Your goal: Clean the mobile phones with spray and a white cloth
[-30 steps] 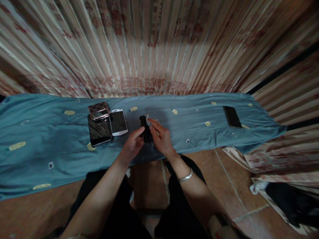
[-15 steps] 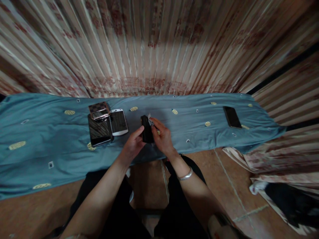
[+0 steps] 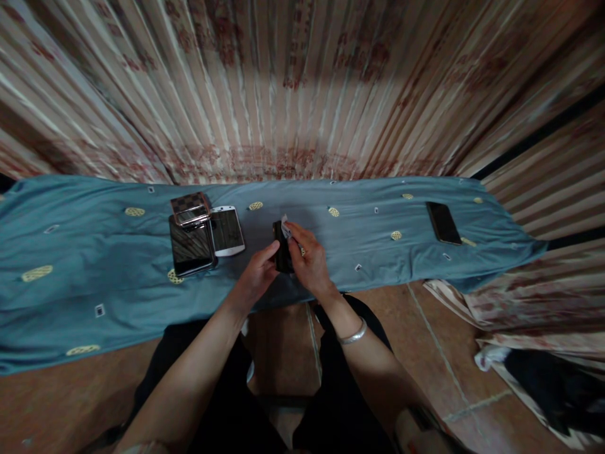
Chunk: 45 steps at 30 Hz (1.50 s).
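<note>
A black phone is tilted up on its side over the cloth, near the middle of the view. My left hand grips its left edge, thumb along the side. In my right hand a crumpled pale wipe is pinched between thumb and fingers, pressed against the phone's upper right side. To the left lie a white phone, a larger black phone and a checkered flip phone that overlaps the black one's top.
The phones lie on a long table under a teal cloth with a pineapple print. Another black phone rests at the right. Pleated curtains hang behind, and a dark bundle is on the tiled floor at lower right.
The black phone has turned slightly more edge-on and shifted a little right with both hands. The wipe stays against it. The whole view has moved slightly.
</note>
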Motion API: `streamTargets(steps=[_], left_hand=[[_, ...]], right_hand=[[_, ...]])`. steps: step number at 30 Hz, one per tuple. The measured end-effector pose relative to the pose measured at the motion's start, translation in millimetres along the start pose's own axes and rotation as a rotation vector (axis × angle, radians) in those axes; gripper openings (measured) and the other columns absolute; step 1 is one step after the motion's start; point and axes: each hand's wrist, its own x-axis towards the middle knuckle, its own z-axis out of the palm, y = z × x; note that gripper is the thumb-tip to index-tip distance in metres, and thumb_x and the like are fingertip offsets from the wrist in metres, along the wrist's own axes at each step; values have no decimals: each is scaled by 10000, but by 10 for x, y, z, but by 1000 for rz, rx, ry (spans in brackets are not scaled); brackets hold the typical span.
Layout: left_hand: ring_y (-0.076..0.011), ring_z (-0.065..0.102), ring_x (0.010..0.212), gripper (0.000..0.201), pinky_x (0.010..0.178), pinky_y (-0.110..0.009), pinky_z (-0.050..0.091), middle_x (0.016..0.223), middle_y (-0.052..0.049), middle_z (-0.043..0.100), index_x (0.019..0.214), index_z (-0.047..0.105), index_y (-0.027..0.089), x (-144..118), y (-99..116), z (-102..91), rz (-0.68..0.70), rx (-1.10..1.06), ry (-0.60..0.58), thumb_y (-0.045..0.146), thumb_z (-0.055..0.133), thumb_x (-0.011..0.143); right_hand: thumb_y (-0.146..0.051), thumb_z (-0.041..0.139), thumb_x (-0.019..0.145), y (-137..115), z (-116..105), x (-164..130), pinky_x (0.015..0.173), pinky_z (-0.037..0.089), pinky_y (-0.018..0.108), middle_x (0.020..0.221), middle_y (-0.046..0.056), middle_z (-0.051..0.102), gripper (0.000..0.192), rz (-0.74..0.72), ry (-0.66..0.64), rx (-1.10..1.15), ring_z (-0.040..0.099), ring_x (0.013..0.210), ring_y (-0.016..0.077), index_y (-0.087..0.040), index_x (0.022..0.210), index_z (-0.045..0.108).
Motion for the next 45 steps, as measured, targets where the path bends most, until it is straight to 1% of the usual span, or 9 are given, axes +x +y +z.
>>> streamTargets(steps=[9,15,18,24,27,31,35,41,45], left_hand=[[-311,722,1120,188,923,-378,602,886,-87,797,894,778,168,53,39,-43,39,-13,46,321,764,785],[-310,722,1105,150,887,-384,612,896,-90,798,866,771,171,2,33,23,0,33,34,300,744,794],[-297,735,1055,153,860,-374,614,859,-83,794,844,764,176,9,35,20,14,32,37,314,759,779],[-219,746,888,250,751,-275,587,849,-54,791,896,772,178,80,66,-68,82,4,78,375,809,746],[-202,742,861,243,711,-246,570,844,-47,790,883,773,181,87,61,-72,83,-12,93,373,818,740],[-236,745,938,230,798,-289,587,870,-60,791,896,770,177,76,30,-48,64,-4,61,354,811,756],[-250,737,997,237,862,-318,581,900,-65,788,930,762,176,96,37,-84,71,-14,71,365,784,790],[-178,724,816,160,757,-257,559,841,-38,783,882,755,186,144,128,-176,131,-71,131,332,767,819],[-154,705,738,180,728,-252,554,789,-20,769,818,727,186,152,150,-184,179,-89,144,356,785,810]], right_hand=[[-188,464,979,1,23,-23,1126,507,369,1299,50,741,397,-33,-21,55,663,1256,185,-276,1270,720],[-191,469,978,8,20,-10,1148,488,415,1325,67,729,398,-32,7,61,659,1269,204,-264,1283,712],[-194,475,977,-17,8,-8,1133,501,399,1311,79,737,386,-35,4,80,664,1261,204,-247,1264,728],[-183,495,961,-99,-19,-17,1114,513,352,1278,28,755,386,-16,-84,140,674,1244,169,-301,1221,755],[-180,498,956,-97,-19,-22,1120,508,353,1286,26,752,392,-4,-85,141,672,1244,169,-299,1231,751],[-198,496,968,-80,-15,-20,1124,507,358,1296,51,747,380,15,-52,129,664,1259,182,-268,1245,746],[-186,502,962,-109,-16,-17,1122,512,368,1287,31,751,380,24,-68,135,670,1251,183,-295,1226,754],[-163,518,944,-204,-26,-34,1090,536,353,1219,23,779,372,-12,-116,223,702,1197,178,-302,1170,780],[-166,525,943,-234,-21,-43,1074,548,351,1186,24,788,354,-23,-116,277,717,1166,183,-299,1141,787]])
